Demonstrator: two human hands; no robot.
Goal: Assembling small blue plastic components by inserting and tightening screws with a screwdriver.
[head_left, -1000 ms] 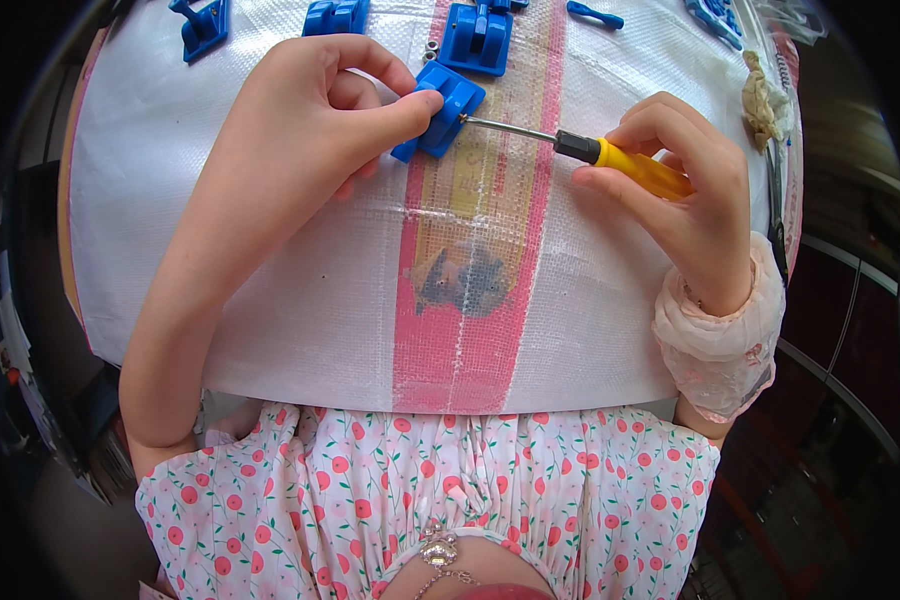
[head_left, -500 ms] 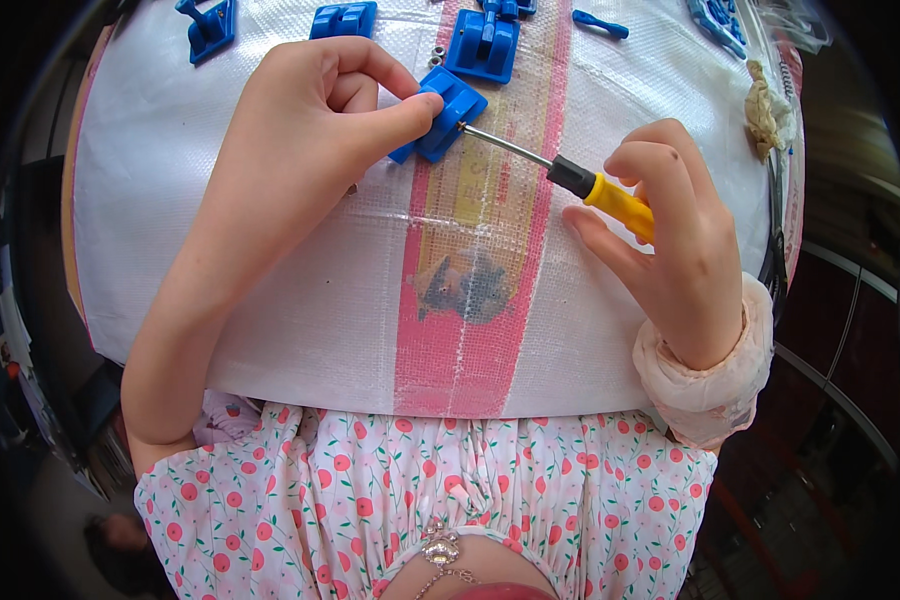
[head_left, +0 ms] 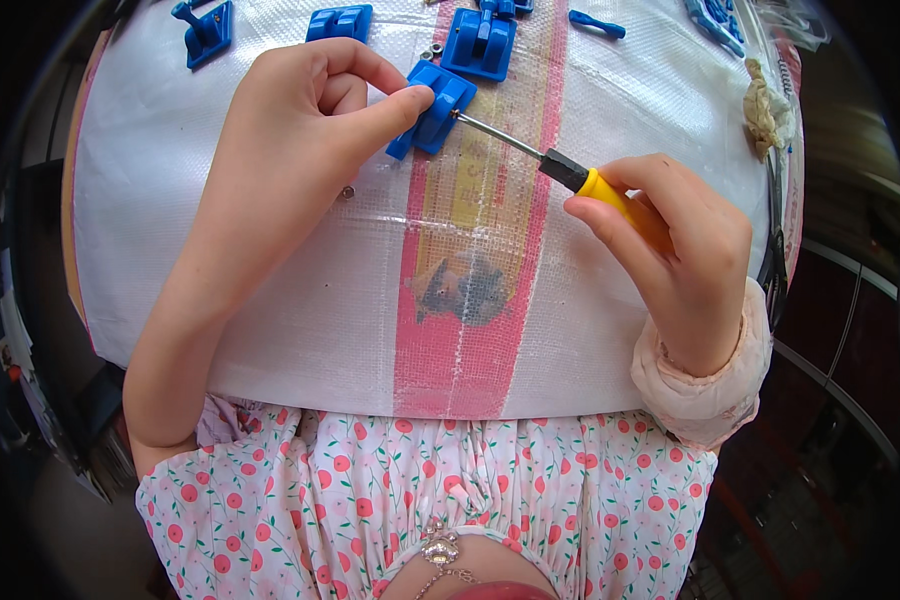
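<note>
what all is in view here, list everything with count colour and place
blue plastic part: one, blue, pinched in the left grip
screwdriver: one, yellow handle with black collar, in the right grip, tip at the held part
other blue plastic parts: at least five, blue, along the far edge
small screw: one, metal, on the cover beside the left hand
woven cover: one, white with a pink and yellow stripe, over the work surface
crumpled rag: one, beige, far right
left hand: one, bare
right hand: one, pink cuff
</note>
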